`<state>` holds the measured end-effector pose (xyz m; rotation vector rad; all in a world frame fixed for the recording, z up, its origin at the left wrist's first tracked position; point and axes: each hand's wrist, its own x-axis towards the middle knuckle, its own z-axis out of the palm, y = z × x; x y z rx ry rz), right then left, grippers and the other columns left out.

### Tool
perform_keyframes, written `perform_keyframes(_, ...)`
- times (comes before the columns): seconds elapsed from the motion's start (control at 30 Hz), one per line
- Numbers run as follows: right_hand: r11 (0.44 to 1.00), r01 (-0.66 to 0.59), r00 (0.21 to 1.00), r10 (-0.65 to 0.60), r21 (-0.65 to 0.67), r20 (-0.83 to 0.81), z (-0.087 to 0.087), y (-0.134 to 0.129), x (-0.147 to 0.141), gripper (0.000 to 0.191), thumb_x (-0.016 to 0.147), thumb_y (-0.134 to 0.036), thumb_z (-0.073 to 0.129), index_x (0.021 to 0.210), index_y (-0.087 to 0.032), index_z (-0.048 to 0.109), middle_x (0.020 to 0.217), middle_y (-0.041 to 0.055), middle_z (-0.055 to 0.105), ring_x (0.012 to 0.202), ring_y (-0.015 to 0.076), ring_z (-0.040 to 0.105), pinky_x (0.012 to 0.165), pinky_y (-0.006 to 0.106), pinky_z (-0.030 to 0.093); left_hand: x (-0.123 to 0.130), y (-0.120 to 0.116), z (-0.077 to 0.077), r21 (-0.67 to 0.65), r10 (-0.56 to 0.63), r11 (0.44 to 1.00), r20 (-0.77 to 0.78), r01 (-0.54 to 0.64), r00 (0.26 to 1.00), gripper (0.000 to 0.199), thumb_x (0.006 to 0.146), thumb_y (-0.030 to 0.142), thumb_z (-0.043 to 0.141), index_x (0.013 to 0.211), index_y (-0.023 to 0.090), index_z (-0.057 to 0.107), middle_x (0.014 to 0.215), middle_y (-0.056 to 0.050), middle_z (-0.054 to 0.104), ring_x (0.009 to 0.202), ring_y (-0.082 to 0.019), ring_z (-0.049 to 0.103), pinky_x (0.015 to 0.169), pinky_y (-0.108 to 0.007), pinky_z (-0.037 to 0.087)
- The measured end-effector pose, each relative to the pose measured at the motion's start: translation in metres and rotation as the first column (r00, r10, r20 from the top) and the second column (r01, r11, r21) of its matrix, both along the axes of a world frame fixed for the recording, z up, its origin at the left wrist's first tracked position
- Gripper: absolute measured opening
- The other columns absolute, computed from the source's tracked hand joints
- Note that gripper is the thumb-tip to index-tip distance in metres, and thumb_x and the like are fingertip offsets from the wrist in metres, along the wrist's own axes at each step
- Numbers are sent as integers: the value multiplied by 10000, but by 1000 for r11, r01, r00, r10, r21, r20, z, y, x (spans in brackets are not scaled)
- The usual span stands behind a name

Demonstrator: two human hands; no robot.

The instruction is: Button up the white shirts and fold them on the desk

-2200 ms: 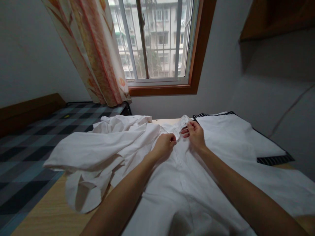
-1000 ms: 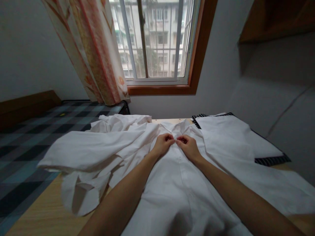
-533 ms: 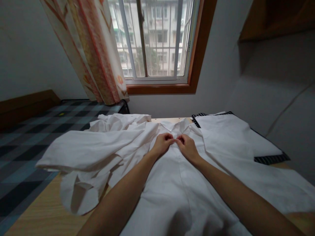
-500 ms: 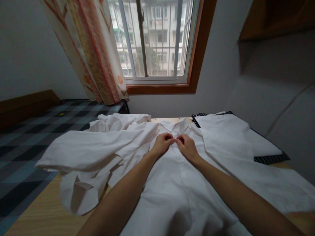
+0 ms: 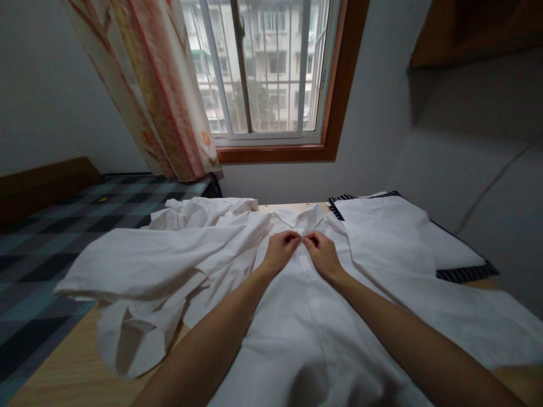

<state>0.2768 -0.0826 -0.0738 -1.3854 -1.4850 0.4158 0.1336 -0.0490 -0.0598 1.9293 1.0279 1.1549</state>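
Observation:
A white collared shirt (image 5: 292, 316) lies spread on the wooden table (image 5: 68, 356), its collar (image 5: 299, 216) toward the window and one sleeve stretching to the right. Just below the collar, my left hand (image 5: 282, 249) pinches the front of the shirt. My right hand (image 5: 322, 253) pinches the same front edge from the other side, with the fingertips of both hands almost meeting. Whatever small part sits between the fingertips, such as a button, is too small to make out. Crumpled white cloth (image 5: 161, 260) lies left of my left forearm and hangs over the table edge.
At the back right lies folded white cloth (image 5: 390, 226) with black striped edging (image 5: 466, 273). A bed with a checked cover (image 5: 38, 271) stands left of the table. Behind are a curtain (image 5: 165, 96) and a barred window (image 5: 271, 73). A wooden shelf (image 5: 479, 34) juts out at upper right.
Both hands stay at the shirt front, with only a slight shift of the fingertips. The whole view has moved a little; the shirt lies as before.

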Motion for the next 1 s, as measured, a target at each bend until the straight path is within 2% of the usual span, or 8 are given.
perform_keyframes(0.13, 993, -116, 989, 115, -7, -96, -3, 4, 2, 181, 812, -293, 517, 825, -178, 656, 802, 51, 682, 739, 197, 603, 698, 308, 449, 0, -1, -2, 21, -8, 1000, 0, 8, 1000, 107, 781, 197, 599, 780, 155, 697, 756, -33, 703, 706, -146, 614, 676, -236, 449)
perform_keyframes(0.33, 981, -191, 969, 183, -34, -169, -3, 4, 3, 198, 788, -335, 579, 823, -169, 680, 785, 37, 698, 713, 183, 607, 675, 285, 462, 2, -4, -3, -15, 19, 1000, 65, -18, 998, 142, 732, 152, 611, 873, 158, 623, 620, 35, 604, 553, -95, 533, 556, -194, 409)
perform_keyframes(0.43, 983, -178, 973, 170, -40, -153, -2, 4, 5, 206, 795, -340, 567, 761, -168, 674, 727, 38, 686, 679, 183, 598, 646, 284, 450, 1, -6, -1, -10, -13, 1000, 41, 13, 999, 108, 736, 176, 626, 841, 162, 601, 620, 41, 587, 554, -88, 521, 557, -192, 410)
perform_keyframes(0.57, 995, -97, 995, 97, -35, -1, -1, 2, 4, 192, 813, -308, 527, 735, -187, 654, 714, 37, 680, 665, 187, 596, 648, 294, 430, 2, -8, 0, 32, 4, 999, -34, -3, 999, 72, 721, 162, 634, 778, 172, 591, 633, 38, 591, 582, -92, 532, 596, -204, 422)
perform_keyframes(0.63, 999, -52, 997, 52, -7, 51, 0, -1, 2, 188, 828, -304, 501, 741, -198, 630, 717, 37, 679, 668, 191, 601, 651, 298, 424, 3, -6, 0, 6, 12, 1000, 6, -12, 1000, 77, 702, 150, 635, 752, 171, 580, 646, 33, 592, 599, -96, 536, 602, -207, 422)
perform_keyframes(0.77, 1000, -24, 999, 23, -16, -33, 3, -5, -2, 162, 858, -308, 453, 763, -221, 550, 658, 22, 667, 644, 194, 631, 635, 291, 432, 5, -2, -2, -76, 35, 997, 134, -25, 990, 116, 662, 115, 620, 721, 168, 534, 639, 42, 554, 586, -90, 501, 570, -197, 394)
perform_keyframes(0.9, 998, -47, 995, 43, -35, -88, 4, -5, -3, 173, 881, -334, 428, 772, -229, 511, 637, 20, 663, 627, 193, 635, 648, 295, 444, 4, 0, -3, -66, 22, 998, 81, -17, 997, 119, 667, 85, 577, 740, 168, 532, 638, 45, 534, 587, -93, 484, 571, -201, 380)
perform_keyframes(1.0, 1000, 22, 995, -20, 12, -99, 1, -3, 0, 192, 889, -355, 409, 776, -232, 504, 635, 19, 643, 624, 199, 614, 643, 300, 439, 3, -2, -2, -25, 61, 998, 14, -60, 998, 74, 730, 112, 544, 777, 165, 567, 665, 28, 561, 620, -108, 509, 606, -218, 389)
